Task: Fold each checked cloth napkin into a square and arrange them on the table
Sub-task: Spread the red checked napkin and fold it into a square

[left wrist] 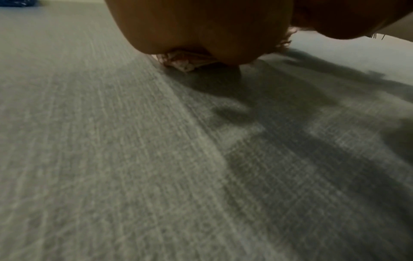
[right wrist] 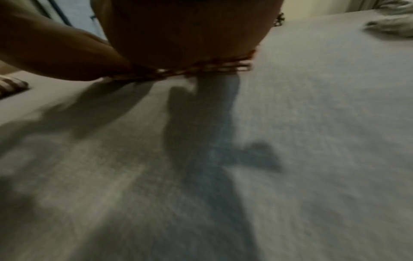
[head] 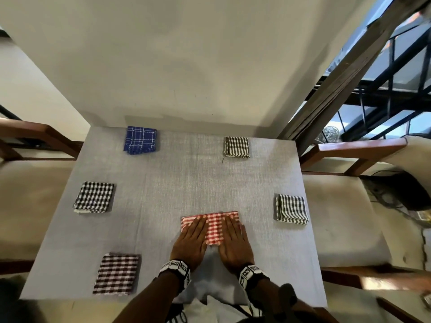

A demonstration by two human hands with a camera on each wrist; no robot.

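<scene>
Bench [head: 177, 183] surface, grey and woven-looking, carries six folded napkins with chairs at both sides. Nearest the person's edge, towards the middle, lies the red checked napkin [head: 215, 226], folded to a rectangle, and both forearms reach forward to it side by side. Left hand [head: 190, 243] lies palm down on the napkin's left part, right hand [head: 234, 241] palm down on its right part; the fingers [head: 200, 223] of both are straight and close together, flattening the cloth and gripping nothing. Around it lie the brown checked napkin [head: 116, 273] at near left, black checked napkin [head: 94, 197] at mid left, blue napkin [head: 141, 140] at far left, grey striped napkin [head: 291, 208] at mid right, and dark checked napkin [head: 236, 146] at far right, all well apart. Both wrist views are dim, showing each palm heel on the cloth edge.
</scene>
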